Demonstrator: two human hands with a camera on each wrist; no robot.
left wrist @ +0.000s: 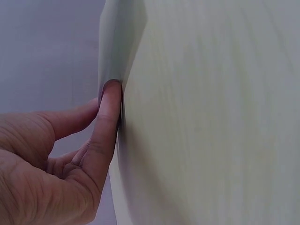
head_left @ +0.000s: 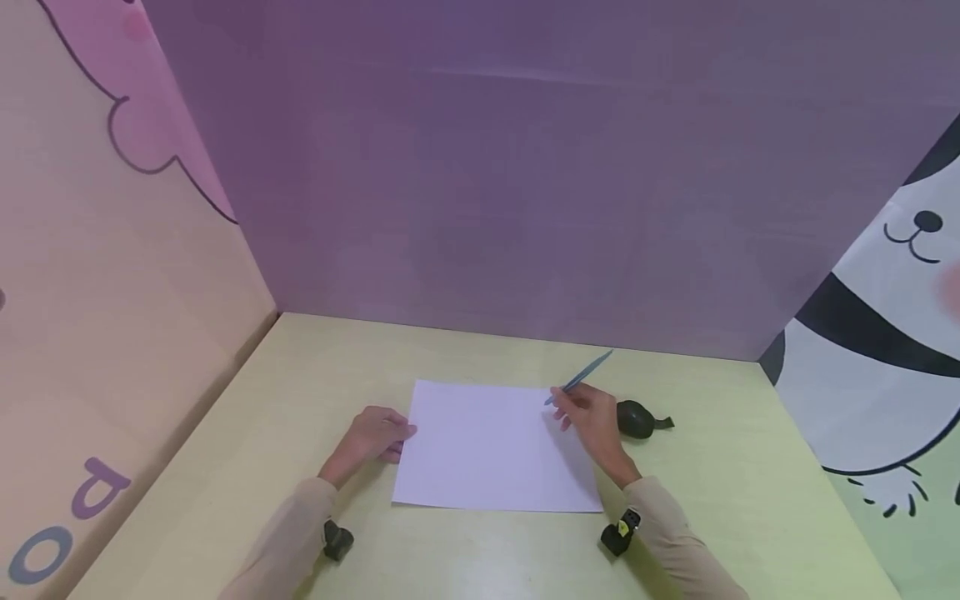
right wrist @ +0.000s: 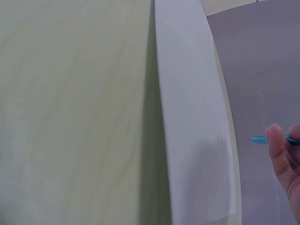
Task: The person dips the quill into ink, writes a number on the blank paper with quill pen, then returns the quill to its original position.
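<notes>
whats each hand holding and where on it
The right hand pinches the blue pen near its tip end. The left hand only presses the paper's left edge.

The sheet of paper (head_left: 491, 446) is showing plain white, with no marks on it. The pen (head_left: 581, 378) is looking light blue. The worktop (head_left: 315, 367) is glowing pale yellow-green with faint wood lines. The back wall (head_left: 525, 167) is showing plain purple. The left wall (head_left: 90, 292) is looking peach with a pink cloud shape and purple and blue letters. The right wall (head_left: 885, 350) is showing a black and white panda on light green. The small lump (head_left: 636, 418) beside the paper is looking dark green. Both sleeves (head_left: 288, 537) are showing beige.
</notes>
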